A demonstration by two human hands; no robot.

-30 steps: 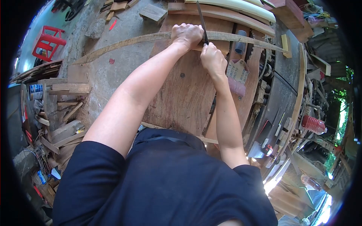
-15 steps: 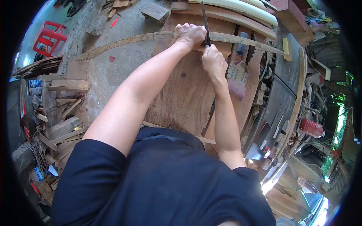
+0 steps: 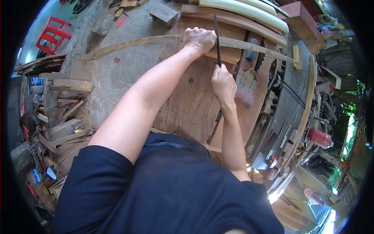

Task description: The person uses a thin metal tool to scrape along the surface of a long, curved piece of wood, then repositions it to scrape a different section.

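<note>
A long curved wooden board (image 3: 148,40) lies crosswise over the far part of the brown plywood bench top (image 3: 183,105). My left hand (image 3: 199,40) is closed over the board near its middle, knuckles up. Just right of it, a handsaw (image 3: 217,39) crosses the board, its dark narrow blade seen nearly edge-on and pointing away from me. My right hand (image 3: 224,84) grips the saw's handle on the near side of the board; the fingers mostly cover the handle.
Pale curved timbers (image 3: 245,13) lie stacked beyond the board. A grey pipe piece (image 3: 252,50) and a printed sandpaper sheet (image 3: 246,84) sit right of the saw. Wood scraps (image 3: 72,84) are piled at left, near a red stool (image 3: 53,35). A wooden block (image 3: 163,14) stands on the floor.
My right hand has drawn the saw back toward my body, so its handle sits farther from the board. My left hand keeps its hold on the board. The view has shifted slightly.
</note>
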